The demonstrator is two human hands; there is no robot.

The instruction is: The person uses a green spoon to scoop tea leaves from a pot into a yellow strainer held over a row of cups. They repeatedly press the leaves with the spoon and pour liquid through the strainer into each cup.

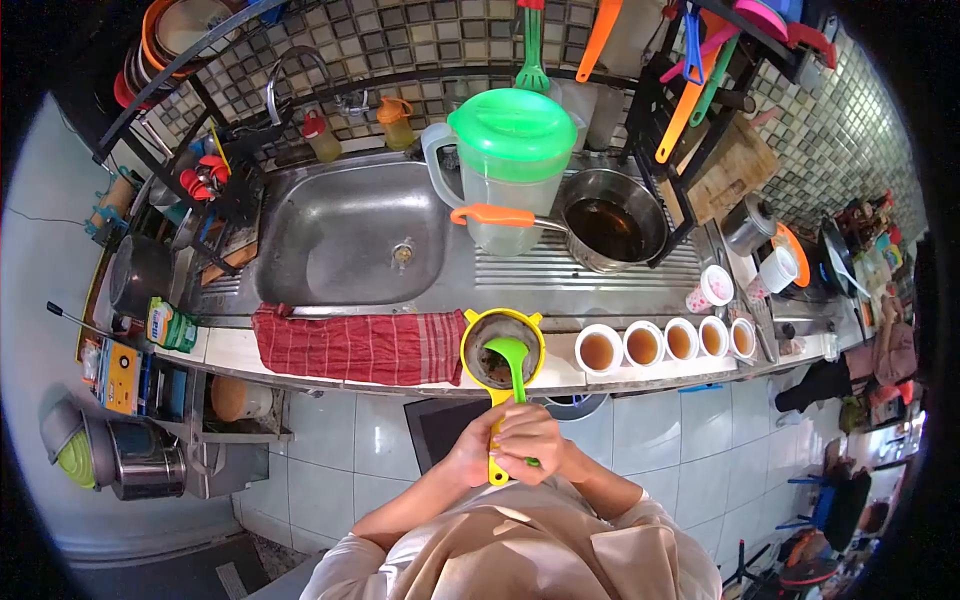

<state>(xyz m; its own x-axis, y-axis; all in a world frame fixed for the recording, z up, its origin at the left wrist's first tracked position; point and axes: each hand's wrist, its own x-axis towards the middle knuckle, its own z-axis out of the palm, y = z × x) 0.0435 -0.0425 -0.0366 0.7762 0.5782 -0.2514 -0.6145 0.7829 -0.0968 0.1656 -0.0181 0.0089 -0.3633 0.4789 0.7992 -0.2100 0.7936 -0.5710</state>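
In front of my body, my left hand (468, 452) is closed around the handle of a yellow strainer (466, 352). Dark residue lies in the strainer's mesh bowl, which is over the counter's front edge. My right hand (532, 438) grips a green spoon (512, 350), its head inside the strainer bowl. Both hands are close together, with the fingers partly overlapping. Right of the strainer, several white cups (598, 349) of brown liquid stand in a row. A red checked cloth (350, 343) lies just left of the strainer.
Behind are a steel sink (270, 255), a pitcher (512, 200) with a green lid, and a saucepan (612, 228) of dark liquid, its orange handle pointing left. Pink-patterned cups (710, 288) and a steel canister (748, 225) stand at right. Utensils hang above.
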